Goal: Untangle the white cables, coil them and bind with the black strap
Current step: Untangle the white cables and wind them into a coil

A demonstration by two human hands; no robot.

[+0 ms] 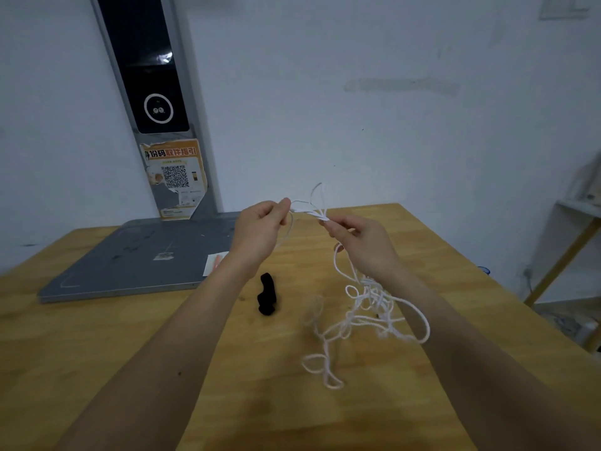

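The wooden table (422, 242) carried a grey metal stand base (136, 255) at its far left, and the white cables (367, 307) lay mostly as a loose tangle on the wood to the right of centre, with strands rising to both hands. The risk, as I judged it, was that pulling the raised section apart would cinch the knots in the heap below, or drag the whole tangle toward the table's right edge. The black strap (267, 294) lay curled on the table just left of the tangle, untouched. Both arms reached forward, hands raised above the table. The left hand (260, 231) pinched a cable end; the right hand (361, 240) gripped a bunch of small loops close beside it.
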